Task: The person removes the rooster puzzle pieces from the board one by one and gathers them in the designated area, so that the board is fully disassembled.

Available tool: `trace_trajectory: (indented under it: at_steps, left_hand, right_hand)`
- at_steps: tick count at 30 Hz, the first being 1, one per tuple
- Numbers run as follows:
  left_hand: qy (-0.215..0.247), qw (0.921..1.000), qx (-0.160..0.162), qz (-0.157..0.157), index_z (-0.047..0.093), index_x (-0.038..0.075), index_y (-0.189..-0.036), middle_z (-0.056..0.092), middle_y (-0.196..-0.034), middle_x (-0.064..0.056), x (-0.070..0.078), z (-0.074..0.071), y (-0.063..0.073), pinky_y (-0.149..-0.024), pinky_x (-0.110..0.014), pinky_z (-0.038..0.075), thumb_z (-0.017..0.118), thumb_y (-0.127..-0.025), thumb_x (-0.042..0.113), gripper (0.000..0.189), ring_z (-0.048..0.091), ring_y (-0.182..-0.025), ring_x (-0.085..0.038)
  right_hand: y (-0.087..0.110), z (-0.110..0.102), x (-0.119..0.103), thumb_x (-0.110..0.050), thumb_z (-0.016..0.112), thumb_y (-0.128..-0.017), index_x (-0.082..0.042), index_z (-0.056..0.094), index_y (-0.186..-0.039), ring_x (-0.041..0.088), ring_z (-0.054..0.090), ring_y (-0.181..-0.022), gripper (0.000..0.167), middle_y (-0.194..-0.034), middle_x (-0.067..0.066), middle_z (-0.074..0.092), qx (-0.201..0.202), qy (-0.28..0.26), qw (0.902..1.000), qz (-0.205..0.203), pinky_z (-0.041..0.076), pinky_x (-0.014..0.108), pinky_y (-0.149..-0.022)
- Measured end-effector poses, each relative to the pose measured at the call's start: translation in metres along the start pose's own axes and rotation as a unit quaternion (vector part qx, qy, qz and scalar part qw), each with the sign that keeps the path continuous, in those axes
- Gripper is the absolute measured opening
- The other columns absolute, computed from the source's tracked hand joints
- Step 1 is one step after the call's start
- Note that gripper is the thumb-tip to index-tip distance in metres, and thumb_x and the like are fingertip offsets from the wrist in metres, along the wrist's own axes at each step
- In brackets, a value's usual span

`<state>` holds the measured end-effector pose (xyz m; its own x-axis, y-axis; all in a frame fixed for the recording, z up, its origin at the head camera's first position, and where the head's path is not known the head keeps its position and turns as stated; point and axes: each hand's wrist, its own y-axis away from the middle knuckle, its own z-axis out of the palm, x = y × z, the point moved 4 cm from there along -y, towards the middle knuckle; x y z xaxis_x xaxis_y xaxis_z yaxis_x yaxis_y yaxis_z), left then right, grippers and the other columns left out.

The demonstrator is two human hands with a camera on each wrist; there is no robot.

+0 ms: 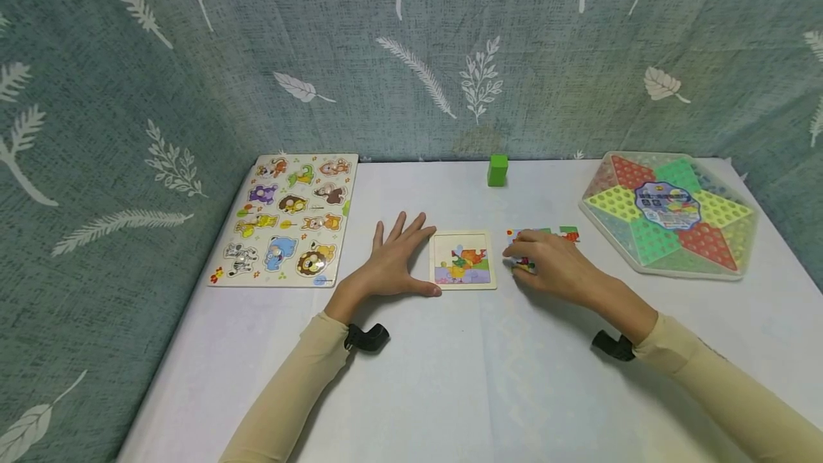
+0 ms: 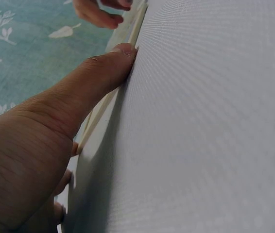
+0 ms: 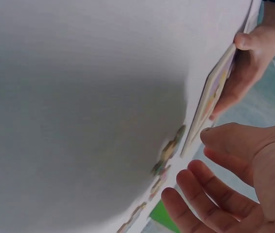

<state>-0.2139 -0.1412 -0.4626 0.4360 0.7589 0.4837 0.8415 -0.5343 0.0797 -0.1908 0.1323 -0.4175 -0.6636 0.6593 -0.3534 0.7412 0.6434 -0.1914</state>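
Observation:
A small square wooden jigsaw tray (image 1: pixel 492 263) lies mid-table, partly filled with pieces showing a colourful cartoon picture. My left hand (image 1: pixel 396 263) is at its left side with fingers spread. The thumb touches the near left corner and the index finger reaches the far one; the left wrist view shows the thumb (image 2: pixel 120 56) against the tray's edge. To the right of the tray, my right hand (image 1: pixel 556 266) hovers over loose jigsaw pieces (image 1: pixel 569 232), partly covering them. In the right wrist view its fingers are loosely bent, nothing between them, just apart from the pieces (image 3: pixel 168 151).
An animal peg puzzle board (image 1: pixel 298 220) lies at the left. A green block (image 1: pixel 498 171) stands near the back edge. At the right is a hexagonal clear box (image 1: pixel 669 216) with coloured triangle sections. Patterned cloth (image 1: pixel 360 56) hangs behind the white table.

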Motion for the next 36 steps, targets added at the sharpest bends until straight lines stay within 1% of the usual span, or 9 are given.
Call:
trace_trajectory:
  at_steps: [2, 7, 9, 11, 16, 20, 25, 30, 36]
  left_hand:
    - [-0.003, 1.0, 0.0, 0.001, 0.029, 0.018, -0.159, 0.007, -0.167, -0.005, 0.0, 0.0, 0.0, -0.113, -0.061, -0.016, 0.082, -0.069, 0.065, 0.114, -0.008, -0.152, -0.032]
    - [-0.001, 1.0, 0.002, 0.003, 0.03, 0.018, -0.159, 0.008, -0.168, -0.005, 0.0, 0.001, -0.001, -0.113, -0.061, -0.015, 0.083, -0.069, 0.064, 0.114, -0.008, -0.152, -0.032]
    - [0.0, 1.0, 0.004, 0.003, 0.03, 0.018, -0.159, 0.008, -0.168, -0.005, 0.0, 0.002, -0.001, -0.113, -0.061, -0.015, 0.083, -0.069, 0.064, 0.114, -0.008, -0.152, -0.032]
    - [-0.001, 1.0, 0.006, 0.004, 0.03, 0.018, -0.159, 0.008, -0.168, -0.005, 0.0, 0.002, -0.001, -0.113, -0.061, -0.015, 0.083, -0.069, 0.064, 0.114, -0.007, -0.152, -0.032]
    - [-0.005, 1.0, 0.007, 0.004, 0.03, 0.018, -0.159, 0.009, -0.168, -0.005, 0.0, 0.002, -0.001, -0.113, -0.062, -0.015, 0.083, -0.069, 0.064, 0.114, -0.007, -0.152, -0.033]
    - [-0.005, 1.0, 0.006, 0.005, 0.03, 0.018, -0.159, 0.009, -0.168, -0.005, 0.0, 0.001, -0.001, -0.113, -0.062, -0.015, 0.083, -0.069, 0.064, 0.114, -0.007, -0.152, -0.033]
    - [-0.003, 1.0, 0.005, 0.004, 0.03, 0.018, -0.159, 0.008, -0.168, -0.005, 0.0, 0.001, -0.001, -0.112, -0.062, -0.015, 0.083, -0.069, 0.064, 0.114, -0.007, -0.152, -0.033]
    - [-0.003, 1.0, 0.002, 0.003, 0.029, 0.018, -0.159, 0.007, -0.168, -0.004, 0.0, 0.001, -0.001, -0.113, -0.062, -0.015, 0.082, -0.07, 0.065, 0.114, -0.008, -0.152, -0.032]
    - [-0.003, 1.0, 0.001, 0.003, 0.029, 0.018, -0.159, 0.007, -0.168, -0.005, -0.001, 0.001, -0.001, -0.112, -0.062, -0.015, 0.082, -0.07, 0.065, 0.113, -0.008, -0.152, -0.033]
  right_hand:
    - [-0.002, 0.0, -0.003, -0.006, 0.082, -0.08, -0.005, 0.077, -0.103, 0.019, 0.062, -0.081, 0.024, -0.099, 0.006, 0.067, 0.005, -0.005, 1.0, -0.005, 0.051, 0.035, -0.067]
    - [-0.009, 0.001, -0.009, -0.005, 0.08, -0.081, -0.004, 0.076, -0.104, 0.021, 0.063, -0.084, 0.023, -0.099, 0.006, 0.067, 0.01, -0.012, 0.9997, -0.018, 0.051, 0.036, -0.067]
    - [-0.012, 0.001, -0.011, -0.006, 0.08, -0.081, -0.004, 0.076, -0.105, 0.022, 0.064, -0.087, 0.024, -0.099, 0.007, 0.068, 0.007, -0.014, 0.9997, -0.021, 0.052, 0.037, -0.07]
    - [-0.014, 0.003, -0.012, -0.006, 0.079, -0.082, -0.004, 0.076, -0.105, 0.021, 0.064, -0.085, 0.023, -0.099, 0.007, 0.068, 0.003, -0.016, 0.9997, -0.018, 0.052, 0.036, -0.07]
    - [-0.019, 0.004, -0.016, -0.008, 0.079, -0.083, -0.006, 0.077, -0.107, 0.021, 0.065, -0.092, 0.024, -0.102, 0.006, 0.069, -0.004, -0.013, 0.9998, -0.014, 0.054, 0.04, -0.077]
    - [-0.024, 0.004, -0.02, -0.009, 0.078, -0.084, -0.007, 0.076, -0.107, 0.021, 0.065, -0.095, 0.024, -0.102, 0.006, 0.069, -0.006, -0.013, 0.9998, -0.016, 0.055, 0.041, -0.08]
    - [-0.03, 0.006, -0.025, -0.009, 0.078, -0.083, -0.005, 0.076, -0.106, 0.02, 0.064, -0.093, 0.024, -0.101, 0.006, 0.068, -0.008, -0.013, 0.9996, -0.024, 0.055, 0.039, -0.079]
    - [-0.036, 0.009, -0.028, -0.011, 0.079, -0.084, -0.006, 0.076, -0.108, 0.021, 0.064, -0.093, 0.025, -0.102, 0.006, 0.068, -0.016, -0.025, 0.9994, -0.017, 0.054, 0.04, -0.081]
    - [-0.043, 0.014, -0.031, -0.011, 0.079, -0.084, -0.006, 0.076, -0.108, 0.02, 0.064, -0.089, 0.025, -0.101, 0.005, 0.068, -0.021, -0.025, 0.9993, -0.017, 0.054, 0.037, -0.077]
